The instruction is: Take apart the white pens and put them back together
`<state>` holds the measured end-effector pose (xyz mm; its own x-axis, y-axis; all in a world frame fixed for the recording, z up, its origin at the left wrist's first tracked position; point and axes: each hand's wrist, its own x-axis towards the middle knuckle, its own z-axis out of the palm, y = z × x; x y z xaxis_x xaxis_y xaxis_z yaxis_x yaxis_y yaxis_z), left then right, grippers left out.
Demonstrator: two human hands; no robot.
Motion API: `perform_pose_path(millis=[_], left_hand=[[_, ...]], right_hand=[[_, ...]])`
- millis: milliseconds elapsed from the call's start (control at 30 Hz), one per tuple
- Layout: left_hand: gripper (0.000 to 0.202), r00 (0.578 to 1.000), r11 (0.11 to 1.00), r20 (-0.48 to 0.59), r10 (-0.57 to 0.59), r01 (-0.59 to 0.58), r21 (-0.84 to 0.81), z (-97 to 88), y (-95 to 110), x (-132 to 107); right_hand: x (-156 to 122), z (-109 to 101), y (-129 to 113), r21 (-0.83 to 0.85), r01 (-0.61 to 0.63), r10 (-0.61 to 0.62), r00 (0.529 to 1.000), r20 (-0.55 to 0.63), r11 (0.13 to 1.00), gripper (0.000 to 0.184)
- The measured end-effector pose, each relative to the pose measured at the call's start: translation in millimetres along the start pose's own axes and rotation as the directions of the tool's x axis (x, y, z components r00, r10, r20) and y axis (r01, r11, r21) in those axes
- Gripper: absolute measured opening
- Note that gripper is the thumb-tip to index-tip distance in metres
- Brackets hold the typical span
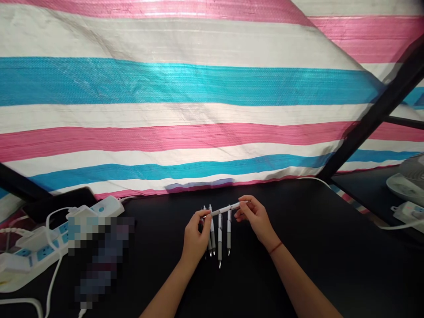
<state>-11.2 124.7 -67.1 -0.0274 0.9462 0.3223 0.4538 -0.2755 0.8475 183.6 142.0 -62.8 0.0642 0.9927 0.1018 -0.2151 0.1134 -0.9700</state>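
Your left hand [196,236] and right hand [255,219] hold a white ballpoint pen [225,209] level between them, above the black worktop [314,247]. Your left grip is closed in a pinch on the pen's left end, with the fingers curled over it. Your right grip pinches the pen near its other end, between thumb and fingertips. The pen sits across the gap between your hands, and neither grip is spread.

Just below it, four more ballpoint pens [219,234] lie side by side on the worktop, their grey tips pointing toward you. Your left hand covers part of the two leftmost pens. A red cord [275,247] circles your right wrist.

Off to your left lie a white power strip [39,247] with plugs in it and a pixelated object [99,260] that can't be made out. A pink, white and blue striped tarpaulin [185,88] hangs beyond the worktop's far edge. A fan [409,176] sits off to the right, past the worktop's right edge.
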Motion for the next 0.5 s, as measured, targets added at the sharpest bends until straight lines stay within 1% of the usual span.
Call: perform_pose_path(millis=[133, 233, 400, 500], left_hand=[[0.030, 0.998, 0.997, -0.016, -0.054, 0.053, -0.064, -0.4, 1.4, 1.5], [0.029, 0.997, 0.993, -0.013, -0.080, 0.078, -0.084, -0.6, 0.2, 3.0], [0.026, 0.997, 0.995, -0.040, -0.064, 0.061, -0.080, -0.6, -3.2, 3.6], [0.026, 0.997, 0.995, -0.050, -0.058, 0.054, -0.079, -0.7, -3.7, 3.1]], right_hand=[[-0.3, 0.2, 0.4, 0.006, 0.022, -0.022, 1.000, 0.012, 1.000, 0.032], [-1.3, 1.4, -0.4, 0.020, 0.014, -0.014, 0.999, 0.031, 1.000, 0.032], [-3.2, 1.7, -1.4, 0.036, -0.042, 0.038, 0.994, 0.098, 0.998, 0.029], [-4.0, 1.2, -0.5, 0.030, -0.029, 0.025, 0.991, 0.134, 0.999, 0.023]])
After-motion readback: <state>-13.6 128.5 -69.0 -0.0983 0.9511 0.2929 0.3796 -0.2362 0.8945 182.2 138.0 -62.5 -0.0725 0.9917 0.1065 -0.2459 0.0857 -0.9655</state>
